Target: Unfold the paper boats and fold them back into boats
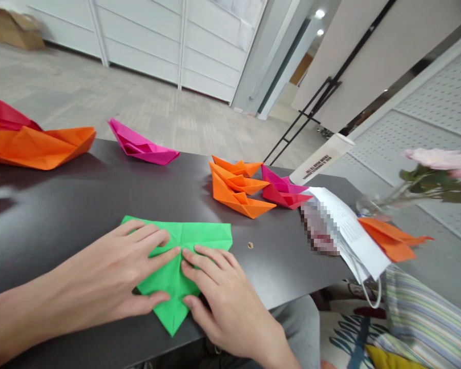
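A green sheet of folded paper (pixel 172 297) lies on the dark table in front of me, its pointed end toward the table's front edge. Creases run down its middle and across its top band. My left hand (pixel 126 271) rests on the left part of the paper, index finger stretched to the centre crease and thumb apart lower down. On the right part lies my right hand (pixel 218 292), fingers spread, with fingertips by the same crease and the thumb near the lower right edge. The fingers cover parts of both sides of the paper.
Orange paper boats (pixel 244 205) and pinkish-red paper boats (pixel 286 197) stand beyond my right hand. A magenta boat (pixel 142 146) and a large orange boat (pixel 42 148) are at the back left. To the right are a white paper bag (pixel 353 230), a white cylinder (pixel 322 158) and pink flowers (pixel 440 159).
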The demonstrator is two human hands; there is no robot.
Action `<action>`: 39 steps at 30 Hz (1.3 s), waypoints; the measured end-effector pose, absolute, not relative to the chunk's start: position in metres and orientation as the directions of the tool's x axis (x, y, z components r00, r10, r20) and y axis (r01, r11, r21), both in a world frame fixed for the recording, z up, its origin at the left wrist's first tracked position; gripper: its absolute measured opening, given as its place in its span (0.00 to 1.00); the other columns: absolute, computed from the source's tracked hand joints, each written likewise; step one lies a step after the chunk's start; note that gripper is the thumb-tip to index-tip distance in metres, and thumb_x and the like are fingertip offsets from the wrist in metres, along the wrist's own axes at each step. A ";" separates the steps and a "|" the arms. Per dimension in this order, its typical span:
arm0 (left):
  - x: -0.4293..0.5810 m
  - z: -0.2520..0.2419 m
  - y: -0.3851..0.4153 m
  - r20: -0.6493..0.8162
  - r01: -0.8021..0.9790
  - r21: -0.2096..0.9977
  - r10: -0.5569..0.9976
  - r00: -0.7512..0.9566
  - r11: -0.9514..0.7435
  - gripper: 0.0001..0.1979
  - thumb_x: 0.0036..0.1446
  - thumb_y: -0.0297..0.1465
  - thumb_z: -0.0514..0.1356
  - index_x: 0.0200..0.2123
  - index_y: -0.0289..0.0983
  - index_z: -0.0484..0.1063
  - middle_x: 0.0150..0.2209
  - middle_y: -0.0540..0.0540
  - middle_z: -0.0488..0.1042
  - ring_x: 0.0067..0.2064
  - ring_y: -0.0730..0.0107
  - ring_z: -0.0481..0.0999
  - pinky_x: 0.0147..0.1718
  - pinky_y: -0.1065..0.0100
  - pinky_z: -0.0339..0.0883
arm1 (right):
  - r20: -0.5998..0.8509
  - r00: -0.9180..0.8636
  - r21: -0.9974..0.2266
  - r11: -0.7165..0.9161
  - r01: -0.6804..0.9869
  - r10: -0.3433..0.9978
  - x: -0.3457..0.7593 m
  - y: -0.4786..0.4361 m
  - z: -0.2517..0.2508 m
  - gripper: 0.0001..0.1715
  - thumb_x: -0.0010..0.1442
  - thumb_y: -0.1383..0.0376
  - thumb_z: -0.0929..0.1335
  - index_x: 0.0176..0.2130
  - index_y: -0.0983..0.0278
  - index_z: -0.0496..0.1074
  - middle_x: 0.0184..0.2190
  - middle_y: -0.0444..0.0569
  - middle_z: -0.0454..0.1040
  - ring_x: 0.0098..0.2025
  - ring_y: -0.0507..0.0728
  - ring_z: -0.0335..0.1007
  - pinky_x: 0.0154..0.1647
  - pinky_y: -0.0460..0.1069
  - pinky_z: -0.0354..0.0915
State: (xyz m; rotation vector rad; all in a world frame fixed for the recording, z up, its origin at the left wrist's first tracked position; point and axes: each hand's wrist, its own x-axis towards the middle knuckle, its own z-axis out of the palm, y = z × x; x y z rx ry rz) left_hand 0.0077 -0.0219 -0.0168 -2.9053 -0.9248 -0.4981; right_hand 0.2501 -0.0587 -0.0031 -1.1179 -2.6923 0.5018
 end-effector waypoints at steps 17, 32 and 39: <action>0.014 -0.049 -0.040 0.355 0.643 0.111 0.635 0.686 -0.758 0.31 0.50 0.44 0.65 0.54 0.31 0.72 0.44 0.36 0.79 0.43 0.47 0.77 0.43 0.54 0.67 | 0.060 -0.724 -0.288 0.706 0.647 0.688 0.248 -0.060 0.002 0.18 0.71 0.59 0.59 0.57 0.58 0.66 0.64 0.45 0.64 0.65 0.58 0.55 0.64 0.56 0.53; 0.014 -0.016 -0.030 0.048 0.661 0.312 0.706 0.707 -0.683 0.37 0.55 0.47 0.65 0.60 0.28 0.67 0.45 0.34 0.76 0.47 0.48 0.76 0.47 0.52 0.70 | 0.187 -0.830 -0.376 0.819 0.434 0.526 0.251 -0.060 -0.009 0.12 0.70 0.63 0.62 0.48 0.62 0.72 0.56 0.50 0.72 0.61 0.57 0.62 0.60 0.56 0.56; -0.003 -0.016 -0.013 0.032 0.563 0.538 0.683 0.730 -0.627 0.20 0.68 0.35 0.54 0.60 0.41 0.67 0.49 0.43 0.76 0.49 0.61 0.76 0.48 0.64 0.67 | 0.174 -0.854 -0.448 0.811 0.375 0.491 0.255 -0.060 -0.008 0.11 0.67 0.62 0.66 0.46 0.63 0.73 0.51 0.51 0.73 0.53 0.57 0.67 0.57 0.56 0.60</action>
